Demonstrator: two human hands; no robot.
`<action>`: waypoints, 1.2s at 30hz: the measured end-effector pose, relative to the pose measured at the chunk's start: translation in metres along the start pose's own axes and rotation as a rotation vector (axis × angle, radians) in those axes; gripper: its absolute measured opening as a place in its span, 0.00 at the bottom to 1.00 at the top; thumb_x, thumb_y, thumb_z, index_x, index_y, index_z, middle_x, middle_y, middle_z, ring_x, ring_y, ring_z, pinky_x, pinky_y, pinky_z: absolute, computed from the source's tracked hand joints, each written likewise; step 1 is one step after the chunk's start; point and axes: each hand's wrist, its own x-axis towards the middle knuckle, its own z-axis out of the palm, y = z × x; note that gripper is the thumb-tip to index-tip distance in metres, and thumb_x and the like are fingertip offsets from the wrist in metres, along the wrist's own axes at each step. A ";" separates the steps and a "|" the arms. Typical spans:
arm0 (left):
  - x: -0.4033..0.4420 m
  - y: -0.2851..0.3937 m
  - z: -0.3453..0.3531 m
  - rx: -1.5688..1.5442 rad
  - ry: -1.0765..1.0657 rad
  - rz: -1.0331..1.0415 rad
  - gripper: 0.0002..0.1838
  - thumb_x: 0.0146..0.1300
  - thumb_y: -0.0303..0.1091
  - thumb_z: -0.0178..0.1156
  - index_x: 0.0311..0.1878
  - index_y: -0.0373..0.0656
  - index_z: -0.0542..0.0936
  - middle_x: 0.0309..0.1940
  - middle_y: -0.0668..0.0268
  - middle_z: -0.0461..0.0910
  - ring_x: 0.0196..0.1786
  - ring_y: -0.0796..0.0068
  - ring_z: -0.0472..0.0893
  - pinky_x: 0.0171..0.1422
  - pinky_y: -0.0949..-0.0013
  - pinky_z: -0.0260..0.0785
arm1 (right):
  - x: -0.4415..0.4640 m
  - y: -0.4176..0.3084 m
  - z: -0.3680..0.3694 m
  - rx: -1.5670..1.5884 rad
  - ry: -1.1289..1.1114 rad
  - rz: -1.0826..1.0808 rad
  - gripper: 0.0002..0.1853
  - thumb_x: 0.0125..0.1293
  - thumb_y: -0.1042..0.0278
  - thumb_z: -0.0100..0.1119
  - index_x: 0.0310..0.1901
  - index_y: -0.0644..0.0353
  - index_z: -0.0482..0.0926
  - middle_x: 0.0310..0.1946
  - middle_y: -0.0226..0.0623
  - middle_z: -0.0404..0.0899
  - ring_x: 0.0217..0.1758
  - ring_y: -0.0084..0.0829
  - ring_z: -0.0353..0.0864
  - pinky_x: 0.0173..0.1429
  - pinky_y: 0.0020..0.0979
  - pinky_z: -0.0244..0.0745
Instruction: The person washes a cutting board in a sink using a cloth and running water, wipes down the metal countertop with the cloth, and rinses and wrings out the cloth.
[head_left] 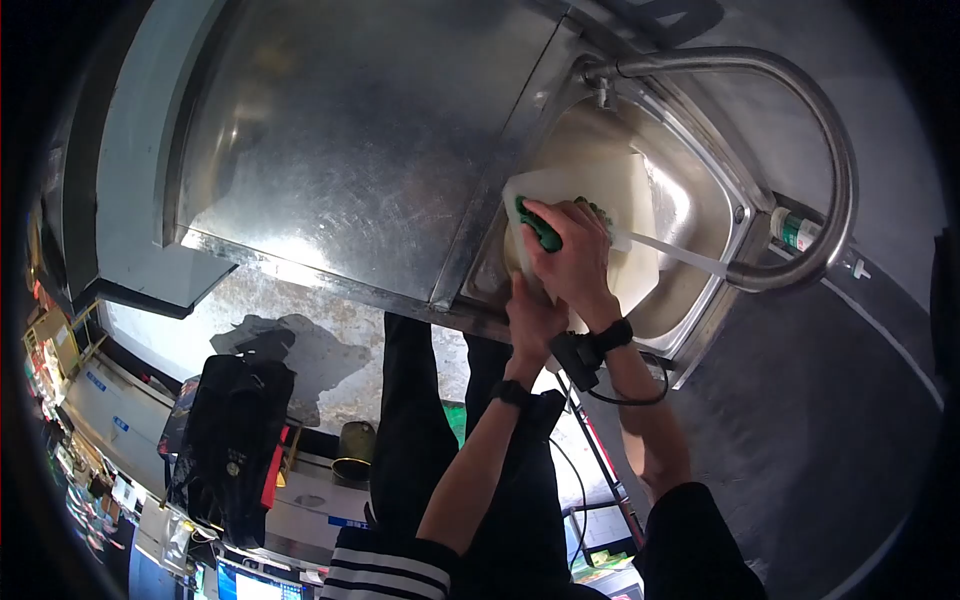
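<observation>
A white board, likely a cutting board (632, 190), is tilted inside the steel sink (690, 318). My right hand (572, 250) presses a green scrubbing pad (540, 230) against its face, with the fingers curled around the pad. Lower down, my left hand (537, 318) grips the near edge of the board; the thumb shows and the other fingers are mostly hidden. Water runs from the curved faucet (845, 180) in a stream onto the board beside my right hand.
A steel counter (350, 140) adjoins the sink on the left. A white-and-green bottle (795, 230) stands behind the faucet at the right. A black bag (235, 440) is at lower left, near a bucket-like container (355, 450). Cables hang from both wrists.
</observation>
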 end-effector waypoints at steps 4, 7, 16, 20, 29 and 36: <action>-0.004 0.009 -0.009 -0.049 -0.044 0.026 0.27 0.52 0.39 0.70 0.46 0.35 0.66 0.29 0.44 0.80 0.38 0.39 0.80 0.38 0.52 0.73 | 0.012 0.011 0.009 -0.012 0.046 0.026 0.07 0.53 0.65 0.65 0.35 0.54 0.83 0.31 0.34 0.80 0.38 0.40 0.78 0.45 0.41 0.69; -0.004 0.009 -0.010 -0.130 -0.048 0.099 0.26 0.54 0.39 0.70 0.45 0.36 0.65 0.28 0.46 0.80 0.37 0.40 0.80 0.37 0.52 0.73 | 0.023 0.017 0.011 0.021 0.037 0.093 0.06 0.53 0.66 0.64 0.33 0.54 0.83 0.30 0.34 0.80 0.38 0.40 0.78 0.44 0.42 0.70; -0.005 0.013 -0.008 -0.041 -0.020 0.078 0.29 0.54 0.41 0.70 0.48 0.34 0.65 0.30 0.45 0.81 0.37 0.39 0.81 0.38 0.50 0.73 | 0.023 0.010 0.004 -0.076 -0.051 0.011 0.06 0.50 0.69 0.63 0.31 0.58 0.83 0.30 0.39 0.80 0.37 0.45 0.78 0.43 0.41 0.73; -0.007 0.008 -0.009 -0.084 -0.032 0.142 0.31 0.53 0.43 0.70 0.49 0.33 0.65 0.32 0.43 0.81 0.38 0.39 0.81 0.39 0.48 0.73 | 0.036 0.014 0.005 -0.005 -0.131 0.075 0.07 0.50 0.71 0.63 0.33 0.59 0.82 0.30 0.41 0.80 0.37 0.45 0.79 0.42 0.39 0.74; -0.009 0.017 -0.010 -0.053 -0.052 0.024 0.30 0.54 0.43 0.69 0.47 0.32 0.65 0.26 0.41 0.79 0.36 0.37 0.80 0.37 0.49 0.73 | 0.044 0.021 0.009 0.016 -0.114 0.174 0.06 0.49 0.68 0.62 0.30 0.56 0.84 0.30 0.39 0.81 0.38 0.46 0.79 0.42 0.43 0.74; -0.007 0.016 -0.007 0.116 -0.059 -0.041 0.29 0.51 0.38 0.68 0.49 0.33 0.64 0.33 0.37 0.79 0.41 0.35 0.79 0.42 0.47 0.73 | -0.010 0.015 0.000 -0.003 -0.133 0.015 0.14 0.51 0.64 0.65 0.42 0.51 0.81 0.39 0.37 0.77 0.49 0.44 0.75 0.55 0.46 0.67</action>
